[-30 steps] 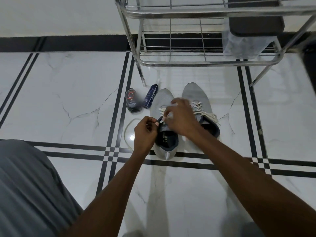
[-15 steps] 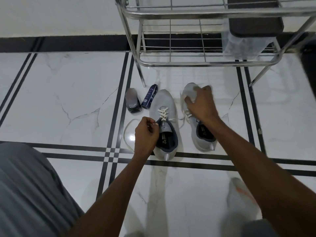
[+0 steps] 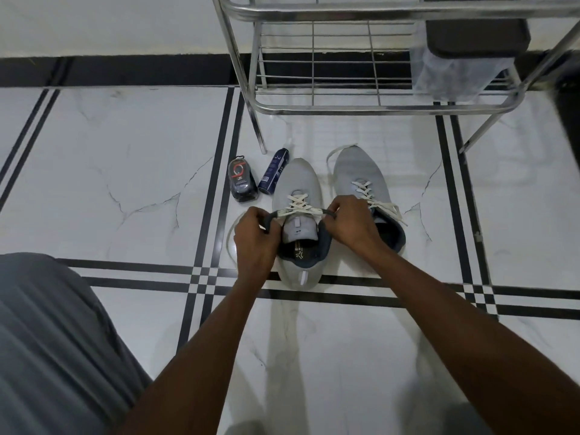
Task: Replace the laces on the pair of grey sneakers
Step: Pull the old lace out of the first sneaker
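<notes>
Sneakers are standing side by side on the white tiled floor (image 3: 125, 152), toes pointing away from you. Your left hand (image 3: 255, 238) is gripping the left collar edge of the left sneaker (image 3: 296, 183), fingers curled over the dark lining beside the tongue. Your right hand (image 3: 353, 226) is gripping the opposite collar edge of the same shoe, so that you are holding its opening from both sides. White laces (image 3: 298, 205) are crossing the eyelets of this shoe, and the topmost run is stretching straight between your two hands; whether your fingers are also pinching the lace ends is hard to tell, since the knuckles are covering them. A loose loop of lace (image 3: 230, 243) is lying on the floor just left of your left hand. The right sneaker (image 3: 357, 171) is resting just beside the first, partly behind your right hand, its own lace (image 3: 376, 199) trailing loose over the outer side. A dark polish container (image 3: 241, 182) and a blue tube (image 3: 273, 171) are lying near the left sneaker's toe. A metal rack (image 3: 376, 108) is standing beyond the shoes. Your grey-clad knee (image 3: 47, 340) is filling the lower left corner.
</notes>
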`<state>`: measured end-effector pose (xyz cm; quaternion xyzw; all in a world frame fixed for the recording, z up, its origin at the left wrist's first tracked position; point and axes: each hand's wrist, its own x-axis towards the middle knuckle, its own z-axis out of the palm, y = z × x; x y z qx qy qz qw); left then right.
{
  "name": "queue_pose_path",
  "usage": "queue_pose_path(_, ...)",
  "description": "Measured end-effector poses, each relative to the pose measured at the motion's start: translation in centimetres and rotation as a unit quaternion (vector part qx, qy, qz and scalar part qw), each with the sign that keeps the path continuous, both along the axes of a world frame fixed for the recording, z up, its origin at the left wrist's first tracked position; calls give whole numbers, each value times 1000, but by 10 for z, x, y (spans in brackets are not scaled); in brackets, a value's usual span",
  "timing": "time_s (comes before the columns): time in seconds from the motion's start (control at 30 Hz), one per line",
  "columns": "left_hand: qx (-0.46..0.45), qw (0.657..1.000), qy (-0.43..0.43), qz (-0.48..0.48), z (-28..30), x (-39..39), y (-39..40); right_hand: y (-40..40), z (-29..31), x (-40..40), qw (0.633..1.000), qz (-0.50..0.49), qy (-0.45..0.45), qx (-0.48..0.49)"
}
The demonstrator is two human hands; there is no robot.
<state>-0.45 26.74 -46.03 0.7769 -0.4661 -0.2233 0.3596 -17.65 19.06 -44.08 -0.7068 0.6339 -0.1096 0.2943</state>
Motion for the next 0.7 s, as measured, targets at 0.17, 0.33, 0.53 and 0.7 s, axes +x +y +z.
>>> queue_pose_path(0.17,-15,994,-62,-86,6,-1,-5,4,3,9,998,63,-18,17)
queue_pose_path(0.33,-42,955,-194,-218,1,-10,-13,-1,8,14,995,76,-20,58)
queue_pose_path(0.53,-25,978,-186,-93,2,-5,-21,-4,8,9,995,61,-33,78)
queue_pose_path(0.7,-72,991,-59,97,11,10,-21,-2,12,9,995,61,-42,69)
